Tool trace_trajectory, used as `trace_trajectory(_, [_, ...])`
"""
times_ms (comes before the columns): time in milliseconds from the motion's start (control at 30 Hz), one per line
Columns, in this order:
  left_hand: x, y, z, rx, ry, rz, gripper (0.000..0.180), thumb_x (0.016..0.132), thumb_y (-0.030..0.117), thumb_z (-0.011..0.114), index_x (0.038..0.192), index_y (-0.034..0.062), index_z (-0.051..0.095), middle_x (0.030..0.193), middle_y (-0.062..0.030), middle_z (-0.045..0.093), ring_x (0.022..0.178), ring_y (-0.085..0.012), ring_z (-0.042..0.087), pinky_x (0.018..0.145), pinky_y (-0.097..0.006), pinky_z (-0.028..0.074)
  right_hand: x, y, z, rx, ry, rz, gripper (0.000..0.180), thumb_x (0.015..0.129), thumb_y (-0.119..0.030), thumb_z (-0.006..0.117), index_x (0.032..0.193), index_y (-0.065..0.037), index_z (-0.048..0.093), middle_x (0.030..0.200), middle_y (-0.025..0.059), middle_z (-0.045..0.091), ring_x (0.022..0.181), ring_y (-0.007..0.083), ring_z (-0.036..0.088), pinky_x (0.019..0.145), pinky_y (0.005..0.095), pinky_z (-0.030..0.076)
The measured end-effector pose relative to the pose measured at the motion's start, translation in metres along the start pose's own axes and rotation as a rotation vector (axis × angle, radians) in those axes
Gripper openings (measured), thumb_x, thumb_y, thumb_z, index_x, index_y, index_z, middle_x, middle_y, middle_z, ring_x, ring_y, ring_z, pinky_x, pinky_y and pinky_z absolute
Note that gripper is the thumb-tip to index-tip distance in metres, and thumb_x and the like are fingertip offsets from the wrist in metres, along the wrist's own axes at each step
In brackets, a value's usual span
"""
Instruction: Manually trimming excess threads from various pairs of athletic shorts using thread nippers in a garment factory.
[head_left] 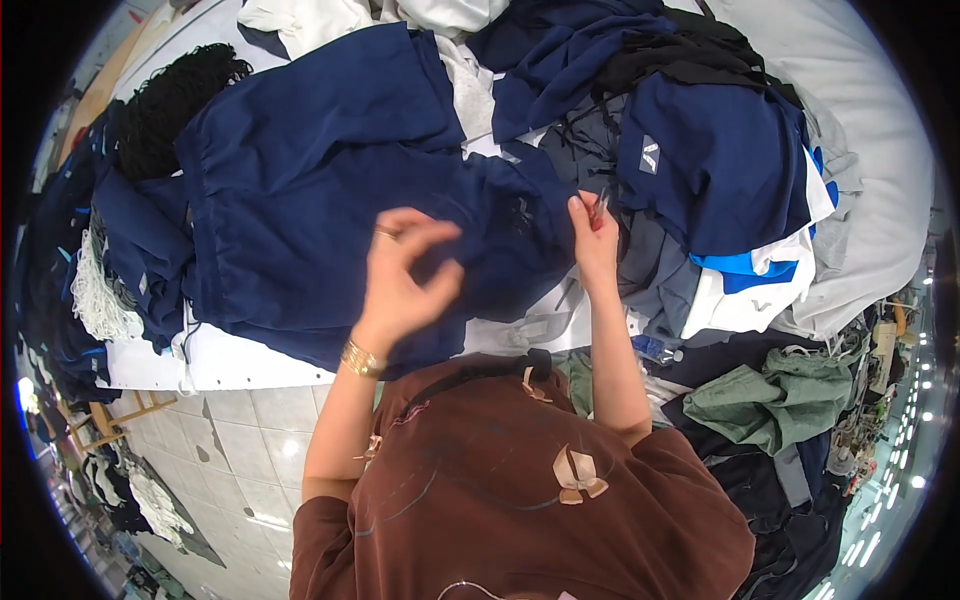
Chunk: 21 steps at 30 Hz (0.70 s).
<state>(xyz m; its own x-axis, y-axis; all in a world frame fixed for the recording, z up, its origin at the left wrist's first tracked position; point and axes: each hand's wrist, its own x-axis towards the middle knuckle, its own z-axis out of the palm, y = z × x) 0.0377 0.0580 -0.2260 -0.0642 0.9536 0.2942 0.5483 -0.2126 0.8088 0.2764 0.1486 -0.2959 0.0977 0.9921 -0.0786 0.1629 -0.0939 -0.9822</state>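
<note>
Navy blue shorts [300, 200] lie spread on the white table, their elastic waistband toward the left. My left hand [405, 275], with a gold watch on its wrist and a ring, hovers over the lower part of them. Its thumb and fingers are curved but apart, slightly blurred, with nothing seen between them. At the right end of the shorts, my right hand [597, 245] is closed around a small red tool with a shiny metal part [598, 210]. Its exact kind is mostly hidden by the fingers. A dark printed mark [522, 215] shows on the shorts between my hands.
Folded navy garments [705, 160] are piled on the right over white and bright blue cloth. Black cords or yarn [175, 105] lie at the far left, white cords [100, 290] below. Green cloth [780, 400] is heaped at the lower right. Tiled floor [250, 450] shows below the table.
</note>
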Motion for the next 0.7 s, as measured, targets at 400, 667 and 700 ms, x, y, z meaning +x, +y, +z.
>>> trace_trajectory(400, [0.003,-0.027,0.044,-0.841,-0.226,-1.004,0.046,0.076,0.024,0.076,0.108,-0.0011,0.055,0.094,-0.0061,0.059,0.073,-0.0081,0.055,0.066,-0.020,0.044,-0.011,-0.057,0.011,-0.451,-0.003,-0.927,0.025,0.069,0.004,0.068,0.092,-0.004,0.063,0.078,0.0088,0.059,0.067,0.0261,0.055,0.056,0.0316,0.044])
trace_trajectory(667, [0.056,-0.009,-0.030,-0.431,0.230,-0.268,0.011,0.073,-0.004,0.062,0.076,0.0050,0.056,0.069,0.0049,0.050,0.065,-0.0048,0.044,0.060,-0.020,0.036,0.000,-0.067,0.010,-0.315,0.046,-0.711,0.017,0.075,0.002,0.066,0.091,-0.002,0.062,0.067,0.0092,0.053,0.056,0.0208,0.051,0.053,0.0269,0.041])
trace_trajectory(700, [0.058,-0.007,-0.049,-0.191,0.362,-0.106,0.014,0.072,-0.008,0.059,0.072,0.0047,0.053,0.066,0.0050,0.046,0.061,-0.0048,0.040,0.056,-0.020,0.034,0.003,-0.070,0.007,-0.306,0.065,-0.691,0.015,0.076,0.002,0.065,0.091,-0.002,0.062,0.065,0.0092,0.052,0.055,0.0190,0.050,0.053,0.0261,0.040])
